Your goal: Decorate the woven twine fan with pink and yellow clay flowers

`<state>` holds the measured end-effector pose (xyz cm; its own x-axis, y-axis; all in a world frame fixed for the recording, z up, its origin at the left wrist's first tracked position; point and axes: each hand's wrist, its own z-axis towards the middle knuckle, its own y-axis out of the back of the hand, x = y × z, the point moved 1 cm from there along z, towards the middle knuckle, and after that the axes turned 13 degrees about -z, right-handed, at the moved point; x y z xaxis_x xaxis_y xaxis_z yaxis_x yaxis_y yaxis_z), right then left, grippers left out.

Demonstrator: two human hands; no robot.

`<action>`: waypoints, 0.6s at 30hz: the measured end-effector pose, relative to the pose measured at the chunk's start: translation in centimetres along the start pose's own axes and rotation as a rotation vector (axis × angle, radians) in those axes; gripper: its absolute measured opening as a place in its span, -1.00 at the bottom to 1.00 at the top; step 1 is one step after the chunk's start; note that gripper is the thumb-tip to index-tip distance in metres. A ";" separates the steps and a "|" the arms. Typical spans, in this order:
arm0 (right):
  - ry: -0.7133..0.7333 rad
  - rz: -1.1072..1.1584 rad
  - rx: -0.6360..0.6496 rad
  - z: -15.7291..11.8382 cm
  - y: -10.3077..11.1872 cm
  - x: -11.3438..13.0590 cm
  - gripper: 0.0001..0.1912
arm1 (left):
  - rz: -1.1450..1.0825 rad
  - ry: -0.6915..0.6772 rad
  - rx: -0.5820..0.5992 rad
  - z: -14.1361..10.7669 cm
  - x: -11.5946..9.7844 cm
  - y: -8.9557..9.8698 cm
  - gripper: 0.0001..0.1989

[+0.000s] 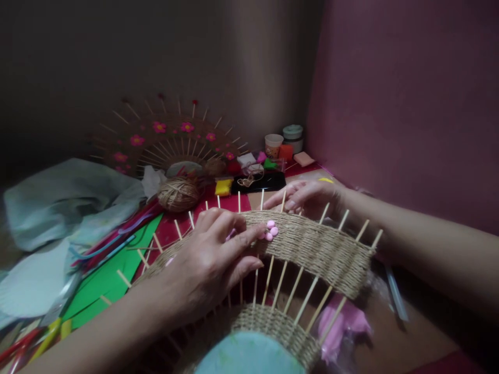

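Observation:
A fan of wooden sticks with a woven twine band (312,241) lies across the lower middle, a blue-green half disc (251,356) at its base. My left hand (218,249) rests over the band, its index fingertip touching a small cluster of pink petals (272,230); the fingers are apart. More pink pieces show partly under that hand. My right hand (302,196) is behind the band's upper edge, fingers bent near the stick tips; its fingertips are partly hidden, and whether it holds anything is unclear.
Behind stands a finished-looking fan (163,127) with pink flowers. Nearby are a twine ball (178,194), yellow clay (223,187), a black phone (268,182) and a cup (273,145). Green sheets (113,270), scissors (64,298) and cloth (70,197) lie left; pink clay (341,324) lies right.

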<state>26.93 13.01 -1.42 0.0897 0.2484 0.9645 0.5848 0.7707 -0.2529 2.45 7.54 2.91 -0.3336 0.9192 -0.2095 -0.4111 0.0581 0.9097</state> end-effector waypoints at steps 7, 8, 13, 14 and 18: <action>-0.030 -0.001 -0.020 -0.1 -0.6 0.6 -0.56 | -0.033 -0.006 0.007 0.3 0.1 -0.2 -0.65; -0.038 -0.007 -0.042 -0.2 -0.7 0.7 -0.55 | -0.033 -0.009 0.008 0.4 0.1 -0.2 -0.65; -0.048 -0.004 -0.128 -0.9 -2.1 1.3 -0.54 | -0.050 0.011 0.031 0.7 -0.1 0.3 -0.65; -0.056 -0.002 -0.144 -1.0 -2.5 1.4 -0.54 | -0.064 0.022 0.048 0.7 -0.1 0.5 -0.64; -0.041 -0.028 -0.234 -1.3 -3.5 1.7 -0.57 | -0.189 0.073 0.091 0.8 0.1 1.1 -0.65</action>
<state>26.06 9.93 1.18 0.0410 0.2567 0.9656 0.7580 0.6217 -0.1974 2.67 7.97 4.22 -0.3193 0.8581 -0.4021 -0.3953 0.2650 0.8795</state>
